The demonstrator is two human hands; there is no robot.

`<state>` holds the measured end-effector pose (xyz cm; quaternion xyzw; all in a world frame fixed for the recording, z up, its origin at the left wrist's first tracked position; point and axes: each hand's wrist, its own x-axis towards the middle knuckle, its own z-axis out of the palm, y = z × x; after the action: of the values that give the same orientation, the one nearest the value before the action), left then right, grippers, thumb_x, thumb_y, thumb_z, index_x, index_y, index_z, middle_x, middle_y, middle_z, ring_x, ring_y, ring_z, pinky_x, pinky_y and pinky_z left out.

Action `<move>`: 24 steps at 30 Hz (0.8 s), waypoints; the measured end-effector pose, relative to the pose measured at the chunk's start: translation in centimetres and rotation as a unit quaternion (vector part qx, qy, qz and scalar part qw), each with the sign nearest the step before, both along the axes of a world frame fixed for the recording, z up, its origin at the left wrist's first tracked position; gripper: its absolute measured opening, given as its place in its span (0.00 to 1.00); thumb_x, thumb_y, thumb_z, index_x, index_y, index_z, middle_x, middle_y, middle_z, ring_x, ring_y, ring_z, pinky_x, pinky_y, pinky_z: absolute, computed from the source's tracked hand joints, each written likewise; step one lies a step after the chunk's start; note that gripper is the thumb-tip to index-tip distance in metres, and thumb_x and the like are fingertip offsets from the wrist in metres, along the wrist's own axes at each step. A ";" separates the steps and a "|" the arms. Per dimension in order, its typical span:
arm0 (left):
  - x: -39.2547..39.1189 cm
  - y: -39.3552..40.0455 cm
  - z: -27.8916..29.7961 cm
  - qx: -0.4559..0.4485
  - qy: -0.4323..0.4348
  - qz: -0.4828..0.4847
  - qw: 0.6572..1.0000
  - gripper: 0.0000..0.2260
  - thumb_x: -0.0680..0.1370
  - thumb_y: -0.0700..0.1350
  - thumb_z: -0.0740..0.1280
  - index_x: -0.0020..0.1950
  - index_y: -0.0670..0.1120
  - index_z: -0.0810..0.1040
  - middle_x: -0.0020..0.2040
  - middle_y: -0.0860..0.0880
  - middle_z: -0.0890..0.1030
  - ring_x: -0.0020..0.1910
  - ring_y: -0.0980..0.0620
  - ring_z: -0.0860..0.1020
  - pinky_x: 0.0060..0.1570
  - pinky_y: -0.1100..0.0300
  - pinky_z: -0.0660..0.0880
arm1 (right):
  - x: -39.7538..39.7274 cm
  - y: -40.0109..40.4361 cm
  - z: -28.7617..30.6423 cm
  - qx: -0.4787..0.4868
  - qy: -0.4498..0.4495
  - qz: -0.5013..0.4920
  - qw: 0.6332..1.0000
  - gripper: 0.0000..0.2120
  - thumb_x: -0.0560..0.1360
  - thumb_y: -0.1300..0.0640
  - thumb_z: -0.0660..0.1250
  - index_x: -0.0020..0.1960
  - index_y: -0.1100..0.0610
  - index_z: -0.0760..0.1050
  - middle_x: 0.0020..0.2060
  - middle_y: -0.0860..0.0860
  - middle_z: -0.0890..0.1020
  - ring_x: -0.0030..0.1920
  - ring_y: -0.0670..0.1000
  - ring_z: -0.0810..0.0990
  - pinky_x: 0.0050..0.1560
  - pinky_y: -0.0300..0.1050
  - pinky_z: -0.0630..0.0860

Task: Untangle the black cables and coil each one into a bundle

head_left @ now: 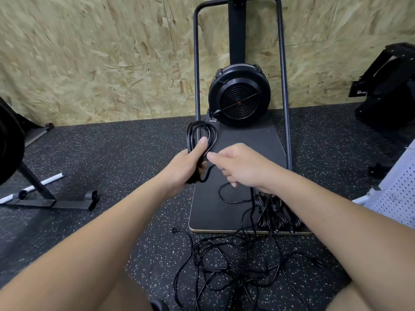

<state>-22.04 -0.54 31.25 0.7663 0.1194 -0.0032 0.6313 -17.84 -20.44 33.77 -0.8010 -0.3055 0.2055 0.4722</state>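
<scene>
- My left hand [187, 163] grips the coil [201, 140], thumb pressed along its loops, so the finished turns stay together while more cable is fed in.
- The coil is thin, smooth black cord in long oval loops, standing above my fist.
- My right hand [238, 164] pinches the loose strand [233, 199] beside the coil, fingers curled, apparently guiding the next turn.
- That strand drops to the dark flat board [247, 140] of the fan machine [239, 96].
- Further right, about 3 wrapped bundles [272, 212] lie on the board's near edge.
- The tangle [235, 263] sprawls on the speckled rubber floor [112, 153], still to be sorted.
</scene>
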 end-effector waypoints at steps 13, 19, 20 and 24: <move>1.5 0.9 0.3 -0.250 -0.022 0.154 0.956 0.09 0.87 0.42 0.63 0.49 0.44 0.80 0.36 0.50 0.74 0.30 0.54 0.70 0.31 0.62 0.69 | 4.5 -3.1 -1.1 -0.008 -0.161 -0.189 0.969 0.09 0.75 0.52 0.82 0.41 0.52 0.84 0.31 0.48 0.86 0.31 0.46 0.85 0.29 0.42 0.79; 1.6 0.7 0.0 -0.212 -0.085 0.155 0.961 0.06 0.86 0.42 0.65 0.52 0.45 0.80 0.37 0.50 0.73 0.31 0.53 0.69 0.32 0.60 0.69 | 5.3 -2.7 -2.5 -0.243 -0.256 -0.037 0.935 0.15 0.85 0.44 0.69 0.43 0.49 0.82 0.38 0.47 0.85 0.41 0.52 0.83 0.45 0.50 0.81; 1.6 1.3 -0.2 -0.167 -0.094 0.172 0.966 0.05 0.85 0.43 0.66 0.51 0.46 0.80 0.36 0.50 0.73 0.31 0.53 0.69 0.33 0.57 0.67 | 5.0 -2.7 -2.6 -0.261 -0.243 0.007 0.934 0.17 0.86 0.44 0.67 0.42 0.50 0.82 0.39 0.46 0.85 0.41 0.49 0.83 0.45 0.49 0.80; 1.1 2.8 -0.6 0.036 -0.057 0.155 0.986 0.14 0.82 0.61 0.69 0.50 0.50 0.81 0.37 0.52 0.76 0.34 0.52 0.70 0.36 0.55 0.64 | 3.0 -2.3 -0.7 -0.156 -0.167 0.098 0.969 0.19 0.88 0.45 0.61 0.42 0.51 0.79 0.33 0.48 0.78 0.30 0.47 0.70 0.36 0.43 0.69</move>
<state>-20.98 2.30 30.64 0.7598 0.2004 0.1432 0.6017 -14.80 -22.72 33.03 -0.8535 -0.4214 0.1596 0.2616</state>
